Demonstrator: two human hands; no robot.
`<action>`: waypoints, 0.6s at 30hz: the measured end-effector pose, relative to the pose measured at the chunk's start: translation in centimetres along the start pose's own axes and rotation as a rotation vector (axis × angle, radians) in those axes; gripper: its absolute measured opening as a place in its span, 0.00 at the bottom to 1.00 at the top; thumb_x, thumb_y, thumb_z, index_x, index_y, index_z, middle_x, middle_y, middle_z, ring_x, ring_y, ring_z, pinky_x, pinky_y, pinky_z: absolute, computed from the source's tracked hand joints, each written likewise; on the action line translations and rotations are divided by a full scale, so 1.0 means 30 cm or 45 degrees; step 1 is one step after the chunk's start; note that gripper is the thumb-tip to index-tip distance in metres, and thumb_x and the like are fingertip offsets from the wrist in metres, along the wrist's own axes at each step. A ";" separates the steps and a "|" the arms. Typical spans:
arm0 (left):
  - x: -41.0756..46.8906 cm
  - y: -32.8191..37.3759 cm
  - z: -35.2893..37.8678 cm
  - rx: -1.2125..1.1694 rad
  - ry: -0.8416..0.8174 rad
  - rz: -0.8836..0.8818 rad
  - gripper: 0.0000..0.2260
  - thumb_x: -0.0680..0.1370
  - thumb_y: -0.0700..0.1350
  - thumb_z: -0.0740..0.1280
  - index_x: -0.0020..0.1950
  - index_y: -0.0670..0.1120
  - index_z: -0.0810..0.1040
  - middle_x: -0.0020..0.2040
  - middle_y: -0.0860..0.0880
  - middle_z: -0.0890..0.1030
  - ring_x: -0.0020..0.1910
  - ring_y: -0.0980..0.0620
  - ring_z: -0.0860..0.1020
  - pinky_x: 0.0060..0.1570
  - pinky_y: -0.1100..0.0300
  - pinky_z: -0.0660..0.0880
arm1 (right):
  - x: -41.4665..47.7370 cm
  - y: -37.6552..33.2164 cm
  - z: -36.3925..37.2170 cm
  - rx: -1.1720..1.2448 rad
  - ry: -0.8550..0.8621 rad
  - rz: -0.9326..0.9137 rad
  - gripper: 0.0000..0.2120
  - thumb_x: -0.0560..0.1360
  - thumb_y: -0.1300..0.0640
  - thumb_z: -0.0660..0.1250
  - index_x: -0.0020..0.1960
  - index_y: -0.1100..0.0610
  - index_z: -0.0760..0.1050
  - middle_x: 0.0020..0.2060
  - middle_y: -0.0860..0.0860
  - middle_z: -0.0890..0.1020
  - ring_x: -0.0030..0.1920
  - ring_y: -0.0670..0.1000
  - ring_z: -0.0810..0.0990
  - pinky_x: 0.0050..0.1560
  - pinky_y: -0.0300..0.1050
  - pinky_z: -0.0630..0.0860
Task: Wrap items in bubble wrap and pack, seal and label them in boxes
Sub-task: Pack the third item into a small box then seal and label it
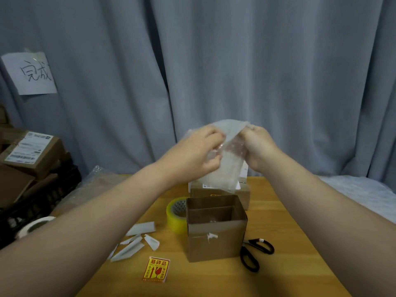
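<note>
Bubble wrap [225, 159]: held up above open box [215, 228], gripped by left hand [192, 155] and right hand [260, 146], fingers closed on it. Table [289, 243]: yellow tape roll [174, 213], scissors [252, 252], fragile sticker [156, 269].

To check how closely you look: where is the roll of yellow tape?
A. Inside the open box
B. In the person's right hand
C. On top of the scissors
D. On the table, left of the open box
D: the yellow tape stands on the table against the left side of the open box, while the scissors lie to the box's right and both hands hold bubble wrap.
</note>
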State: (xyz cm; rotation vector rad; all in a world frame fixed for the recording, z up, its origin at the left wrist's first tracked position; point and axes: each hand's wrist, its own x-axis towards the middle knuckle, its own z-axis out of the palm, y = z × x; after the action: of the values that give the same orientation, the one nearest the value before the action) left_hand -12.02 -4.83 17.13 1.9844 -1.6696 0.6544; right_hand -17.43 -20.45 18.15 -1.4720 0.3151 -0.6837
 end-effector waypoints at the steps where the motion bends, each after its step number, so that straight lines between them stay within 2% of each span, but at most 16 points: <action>1: 0.002 0.002 0.024 0.033 0.021 0.056 0.07 0.75 0.40 0.66 0.45 0.48 0.68 0.61 0.44 0.72 0.58 0.47 0.73 0.55 0.56 0.71 | -0.005 -0.005 0.013 0.095 -0.037 0.072 0.10 0.78 0.65 0.58 0.50 0.60 0.79 0.37 0.54 0.83 0.37 0.53 0.81 0.36 0.42 0.78; 2: 0.001 -0.003 0.044 0.055 0.035 0.052 0.08 0.74 0.39 0.66 0.45 0.48 0.67 0.62 0.44 0.71 0.58 0.46 0.72 0.53 0.51 0.74 | -0.014 -0.012 0.020 0.192 -0.109 0.138 0.11 0.78 0.65 0.57 0.53 0.61 0.78 0.39 0.55 0.83 0.37 0.53 0.82 0.35 0.43 0.80; 4: -0.001 -0.023 0.076 0.087 0.058 -0.091 0.06 0.73 0.40 0.65 0.46 0.45 0.69 0.64 0.44 0.67 0.60 0.45 0.69 0.49 0.47 0.76 | -0.031 -0.018 0.014 0.376 -0.353 0.210 0.12 0.79 0.63 0.56 0.55 0.62 0.76 0.41 0.56 0.84 0.41 0.53 0.84 0.41 0.48 0.81; 6: -0.004 -0.035 0.100 0.145 0.071 -0.241 0.06 0.74 0.41 0.64 0.50 0.43 0.70 0.66 0.45 0.64 0.61 0.45 0.67 0.51 0.49 0.75 | -0.057 -0.018 0.009 0.513 -0.595 0.229 0.11 0.77 0.58 0.58 0.56 0.62 0.72 0.42 0.56 0.83 0.42 0.53 0.83 0.49 0.51 0.77; 7: -0.006 -0.034 0.109 0.175 0.060 -0.250 0.07 0.74 0.41 0.64 0.51 0.42 0.71 0.67 0.44 0.64 0.62 0.44 0.66 0.52 0.51 0.74 | -0.066 -0.008 0.013 0.476 -0.655 0.201 0.13 0.76 0.55 0.60 0.57 0.61 0.71 0.44 0.56 0.81 0.43 0.53 0.81 0.49 0.51 0.76; 9: -0.014 -0.031 0.124 0.224 0.033 -0.103 0.12 0.75 0.45 0.61 0.55 0.40 0.73 0.68 0.41 0.66 0.61 0.42 0.68 0.54 0.51 0.72 | -0.061 0.029 0.031 0.272 -0.533 0.081 0.16 0.74 0.52 0.67 0.58 0.59 0.71 0.45 0.55 0.81 0.42 0.53 0.80 0.43 0.49 0.76; 11: -0.028 -0.028 0.127 0.246 -0.009 0.065 0.16 0.75 0.50 0.58 0.57 0.42 0.75 0.67 0.42 0.69 0.61 0.44 0.70 0.60 0.50 0.68 | -0.048 0.057 0.040 0.166 -0.182 -0.033 0.11 0.76 0.55 0.68 0.56 0.59 0.75 0.44 0.54 0.82 0.41 0.52 0.81 0.40 0.47 0.76; 12: -0.035 -0.029 0.124 0.189 -0.023 0.053 0.15 0.76 0.50 0.57 0.57 0.44 0.75 0.68 0.45 0.70 0.64 0.47 0.69 0.64 0.51 0.66 | -0.040 0.067 0.033 0.148 -0.043 -0.067 0.10 0.77 0.57 0.67 0.57 0.59 0.76 0.44 0.54 0.83 0.42 0.53 0.81 0.40 0.47 0.76; 13: -0.040 -0.032 0.117 0.078 -0.020 -0.045 0.13 0.77 0.49 0.58 0.58 0.46 0.75 0.68 0.48 0.70 0.66 0.50 0.68 0.67 0.51 0.64 | -0.029 0.078 0.016 0.133 0.044 -0.098 0.10 0.78 0.58 0.65 0.58 0.60 0.76 0.47 0.54 0.83 0.44 0.53 0.81 0.41 0.47 0.77; 15: -0.040 -0.051 0.104 -0.147 0.156 -0.343 0.12 0.80 0.48 0.60 0.61 0.46 0.73 0.67 0.50 0.69 0.66 0.53 0.67 0.68 0.52 0.63 | -0.025 0.094 -0.026 0.138 0.046 -0.138 0.11 0.79 0.59 0.64 0.61 0.59 0.76 0.51 0.53 0.83 0.50 0.52 0.82 0.49 0.48 0.80; 17: -0.036 -0.067 0.086 -0.350 0.299 -0.617 0.21 0.78 0.51 0.65 0.68 0.46 0.67 0.68 0.49 0.65 0.67 0.51 0.67 0.68 0.55 0.64 | -0.044 0.100 -0.057 0.182 -0.120 -0.110 0.12 0.80 0.59 0.62 0.62 0.58 0.75 0.54 0.53 0.83 0.54 0.53 0.82 0.53 0.49 0.80; 18: -0.037 -0.070 0.079 -0.533 0.293 -0.713 0.27 0.76 0.54 0.67 0.71 0.47 0.63 0.70 0.49 0.63 0.67 0.51 0.67 0.67 0.55 0.66 | -0.061 0.100 -0.064 0.220 -0.250 -0.066 0.13 0.80 0.59 0.61 0.63 0.59 0.75 0.55 0.54 0.82 0.55 0.54 0.82 0.54 0.50 0.80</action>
State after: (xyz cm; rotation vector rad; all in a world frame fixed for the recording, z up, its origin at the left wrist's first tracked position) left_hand -9.97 -5.11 14.50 1.8539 -0.9483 0.2797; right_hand -19.29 -21.02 14.65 -1.3728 0.0655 -0.5872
